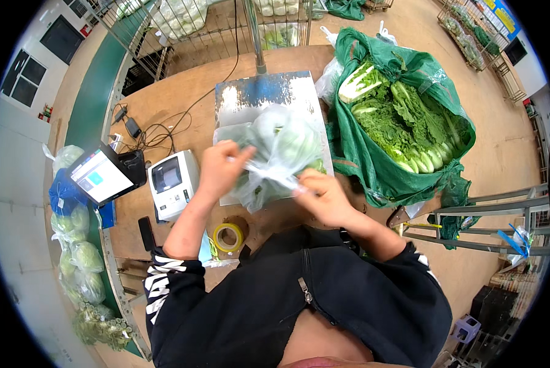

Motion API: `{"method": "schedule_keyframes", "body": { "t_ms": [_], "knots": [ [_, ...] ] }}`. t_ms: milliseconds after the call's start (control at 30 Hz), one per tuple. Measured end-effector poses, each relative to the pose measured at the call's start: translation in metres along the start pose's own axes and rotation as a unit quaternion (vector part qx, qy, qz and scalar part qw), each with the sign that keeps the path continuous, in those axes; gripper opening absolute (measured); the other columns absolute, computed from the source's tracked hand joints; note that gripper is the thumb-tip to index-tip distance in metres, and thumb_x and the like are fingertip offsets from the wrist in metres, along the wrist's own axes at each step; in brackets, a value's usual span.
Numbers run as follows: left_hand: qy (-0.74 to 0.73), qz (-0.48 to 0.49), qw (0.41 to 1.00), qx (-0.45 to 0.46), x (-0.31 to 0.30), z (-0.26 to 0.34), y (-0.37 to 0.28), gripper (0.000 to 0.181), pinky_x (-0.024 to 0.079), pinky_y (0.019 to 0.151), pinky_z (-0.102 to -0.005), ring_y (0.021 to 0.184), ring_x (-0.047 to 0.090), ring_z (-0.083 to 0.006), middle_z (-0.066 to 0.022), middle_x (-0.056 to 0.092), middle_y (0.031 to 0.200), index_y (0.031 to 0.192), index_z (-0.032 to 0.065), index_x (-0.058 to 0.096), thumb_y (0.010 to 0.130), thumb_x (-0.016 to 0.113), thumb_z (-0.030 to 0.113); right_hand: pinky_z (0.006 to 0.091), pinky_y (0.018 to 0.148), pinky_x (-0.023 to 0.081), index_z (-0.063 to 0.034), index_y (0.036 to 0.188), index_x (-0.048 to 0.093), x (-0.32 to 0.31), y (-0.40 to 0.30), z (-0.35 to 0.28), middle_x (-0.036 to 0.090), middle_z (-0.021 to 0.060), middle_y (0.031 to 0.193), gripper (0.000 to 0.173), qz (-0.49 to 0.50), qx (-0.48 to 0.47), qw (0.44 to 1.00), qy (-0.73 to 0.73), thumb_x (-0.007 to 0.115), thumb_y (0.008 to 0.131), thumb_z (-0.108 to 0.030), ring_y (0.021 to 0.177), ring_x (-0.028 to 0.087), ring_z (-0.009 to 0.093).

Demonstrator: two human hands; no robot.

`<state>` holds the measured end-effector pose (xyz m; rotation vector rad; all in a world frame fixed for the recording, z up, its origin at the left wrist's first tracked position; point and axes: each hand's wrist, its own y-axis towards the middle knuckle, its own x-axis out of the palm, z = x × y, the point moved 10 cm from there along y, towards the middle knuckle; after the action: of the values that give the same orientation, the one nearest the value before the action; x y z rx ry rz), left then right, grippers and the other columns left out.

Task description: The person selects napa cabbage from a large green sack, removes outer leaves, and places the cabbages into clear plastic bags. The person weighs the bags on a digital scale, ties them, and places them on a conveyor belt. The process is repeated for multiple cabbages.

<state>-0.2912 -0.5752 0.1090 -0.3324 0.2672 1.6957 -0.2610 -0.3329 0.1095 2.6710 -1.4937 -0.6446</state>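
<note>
Before me a thin translucent plastic bag point(286, 138) with pale green leafy vegetables inside lies on a metal scale platform point(318, 119). The bag's neck is drawn into a narrow twisted strip between my two hands. My left hand point(224, 165) pinches one end of this strip, thumb against fingers. At the other end, my right hand point(321, 193) grips the plastic, slightly blurred. Beside the platform on the right, a large green woven sack point(362, 165) gapes wide, full of leafy Chinese cabbages point(399, 124).
A label printer point(170, 184), a tilted touchscreen point(101, 175) and tangled cables point(160, 135) sit to the left. A yellow tape roll point(228, 237) lies near the table's front edge. Bagged vegetables point(79, 248) line the green conveyor point(88, 101). Wire cages point(201, 27) stand behind the wooden table point(192, 87).
</note>
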Motion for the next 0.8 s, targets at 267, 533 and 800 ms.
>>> {"method": "schedule_keyframes", "body": {
  "t_ms": [267, 533, 800],
  "knots": [
    [-0.600, 0.036, 0.787, -0.142, 0.000, -0.071, -0.054, 0.038, 0.032, 0.057, -0.0269, 0.060, 0.047, -0.0136, -0.0051, 0.057, 0.068, 0.067, 0.0102, 0.056, 0.100, 0.057, 0.029, 0.0368, 0.090, 0.052, 0.0014, 0.102, 0.070, 0.009, -0.004, 0.105, 0.070, 0.0091, 0.104, 0.016, 0.128, 0.147, 0.711, 0.676, 0.062, 0.097, -0.012, 0.097, 0.065, 0.020],
    [-0.420, -0.045, 0.895, -0.141, 0.016, -0.027, -0.068, 0.038, 0.025, 0.048, -0.0204, 0.056, 0.032, -0.0048, 0.0003, 0.046, 0.075, 0.094, 0.0017, 0.063, 0.097, 0.065, 0.040, 0.0298, 0.071, 0.043, 0.0026, 0.081, 0.062, 0.029, 0.014, -0.002, 0.056, 0.0082, 0.083, 0.024, 0.044, 0.096, 0.991, 0.086, 0.060, 0.098, -0.015, 0.076, 0.052, 0.019],
    [-0.519, 0.172, 0.830, -0.107, -0.013, -0.164, -0.057, 0.021, 0.033, 0.048, -0.0226, 0.054, 0.039, -0.0085, -0.0010, 0.054, 0.078, 0.085, 0.0077, 0.058, 0.097, 0.060, 0.025, 0.0375, 0.080, 0.042, -0.0040, 0.077, 0.056, 0.032, 0.003, 0.033, 0.060, 0.0087, 0.089, 0.024, -0.034, -0.039, 0.990, -0.130, 0.071, 0.087, -0.020, 0.082, 0.051, 0.026]
  ]
}}
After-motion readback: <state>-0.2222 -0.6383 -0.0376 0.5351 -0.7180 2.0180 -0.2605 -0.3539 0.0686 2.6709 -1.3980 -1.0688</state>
